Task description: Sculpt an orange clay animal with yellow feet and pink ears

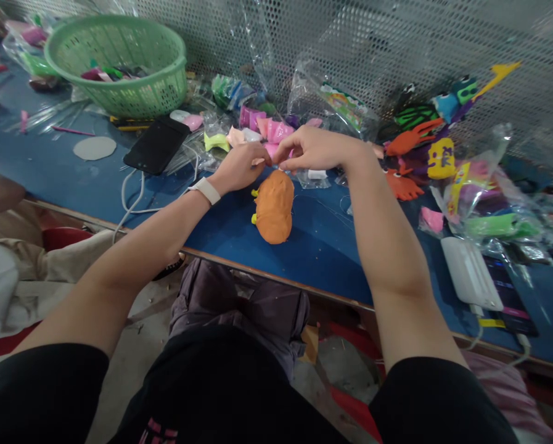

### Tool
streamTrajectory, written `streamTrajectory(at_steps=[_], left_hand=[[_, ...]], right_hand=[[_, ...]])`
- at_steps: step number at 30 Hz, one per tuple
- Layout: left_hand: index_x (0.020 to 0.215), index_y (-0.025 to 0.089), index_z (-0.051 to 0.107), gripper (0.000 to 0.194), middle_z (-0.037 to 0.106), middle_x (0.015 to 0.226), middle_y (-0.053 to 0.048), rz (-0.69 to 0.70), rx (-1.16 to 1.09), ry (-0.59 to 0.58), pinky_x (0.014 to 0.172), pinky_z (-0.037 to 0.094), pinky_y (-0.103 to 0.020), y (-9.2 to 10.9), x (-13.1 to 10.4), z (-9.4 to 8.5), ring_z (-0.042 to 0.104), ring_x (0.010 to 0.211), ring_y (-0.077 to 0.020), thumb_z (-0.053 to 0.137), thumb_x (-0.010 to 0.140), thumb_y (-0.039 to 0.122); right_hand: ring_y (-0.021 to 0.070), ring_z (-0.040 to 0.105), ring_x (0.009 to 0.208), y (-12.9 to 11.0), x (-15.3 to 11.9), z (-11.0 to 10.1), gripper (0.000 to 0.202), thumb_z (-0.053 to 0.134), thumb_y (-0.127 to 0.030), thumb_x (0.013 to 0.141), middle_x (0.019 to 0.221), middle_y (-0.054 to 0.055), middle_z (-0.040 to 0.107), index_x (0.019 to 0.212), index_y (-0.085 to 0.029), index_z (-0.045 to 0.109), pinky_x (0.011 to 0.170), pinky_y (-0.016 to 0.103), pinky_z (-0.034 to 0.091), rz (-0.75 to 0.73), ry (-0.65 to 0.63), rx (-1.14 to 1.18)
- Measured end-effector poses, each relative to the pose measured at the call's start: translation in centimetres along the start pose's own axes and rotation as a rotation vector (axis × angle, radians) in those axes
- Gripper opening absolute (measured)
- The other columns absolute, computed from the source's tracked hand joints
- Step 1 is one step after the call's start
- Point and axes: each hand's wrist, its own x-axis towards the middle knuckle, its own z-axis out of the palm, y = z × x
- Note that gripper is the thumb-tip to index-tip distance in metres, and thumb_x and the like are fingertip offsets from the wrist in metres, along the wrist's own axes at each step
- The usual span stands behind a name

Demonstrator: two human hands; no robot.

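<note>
An orange lump of modelling clay (275, 209) lies on the blue table, long and rounded, with two small yellow bits (254, 218) sticking out on its left side. Just beyond its far end, my left hand (243, 166) has its thumb and fingertips pinched together. Close beside it, my right hand (317, 148) also pinches, its fingertips near the left ones. Whatever sits between the fingertips of either hand is too small to make out. Behind the hands are pink pieces of clay (276, 131) in clear wrap, partly covered by the fingers.
A green basket (119, 92) stands back left, with a black phone (157, 144) and white cable before it. Finished-looking clay figures (412, 137) and plastic bags crowd the right. A white power bank (471, 272) lies near the right edge. Perforated metal (396, 37) rises behind.
</note>
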Motion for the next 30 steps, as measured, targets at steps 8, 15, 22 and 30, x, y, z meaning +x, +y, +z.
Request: streamTrajectory(at_steps=[8, 15, 22, 30], left_hand=[[0.111, 0.024, 0.086, 0.031, 0.087, 0.12, -0.008, 0.025, 0.013, 0.026, 0.11, 0.061, -0.043, -0.52, 0.11, 0.38, 0.081, 0.119, -0.0273, 0.058, 0.104, 0.015], [0.11, 0.023, 0.086, 0.03, 0.086, 0.118, -0.008, 0.019, 0.03, 0.028, 0.11, 0.061, -0.041, -0.43, 0.05, 0.29, 0.081, 0.119, -0.0267, 0.059, 0.104, 0.014], [0.11, 0.024, 0.087, 0.029, 0.086, 0.119, -0.007, 0.013, 0.012, 0.043, 0.109, 0.063, -0.041, -0.52, 0.01, 0.44, 0.081, 0.118, -0.0268, 0.06, 0.104, 0.015], [0.111, 0.022, 0.088, 0.03, 0.087, 0.12, -0.008, 0.018, -0.032, 0.037, 0.113, 0.063, -0.045, -0.57, 0.02, 0.45, 0.082, 0.119, -0.0278, 0.06, 0.103, 0.015]], right_hand=[[0.032, 0.083, 0.109, -0.35, -0.24, -0.4, 0.041, 0.088, -0.054, 0.1, 0.123, 0.008, 0.088, 0.132, -0.028, 0.092, 0.096, 0.045, 0.066, 0.008, -0.056, -0.091], [0.0324, 0.084, 0.11, -0.15, -0.09, -0.3, 0.043, 0.094, -0.055, 0.097, 0.122, 0.007, 0.088, 0.132, -0.03, 0.092, 0.094, 0.044, 0.066, 0.032, -0.082, -0.045], [0.0285, 0.084, 0.097, -0.04, -0.21, -0.31, 0.048, 0.093, -0.059, 0.097, 0.119, 0.006, 0.088, 0.135, -0.03, 0.09, 0.086, 0.042, 0.065, 0.042, -0.084, -0.018], [0.027, 0.083, 0.094, -0.23, -0.33, -0.44, 0.045, 0.093, -0.056, 0.097, 0.116, 0.006, 0.088, 0.134, -0.03, 0.091, 0.083, 0.04, 0.064, 0.046, -0.049, -0.045]])
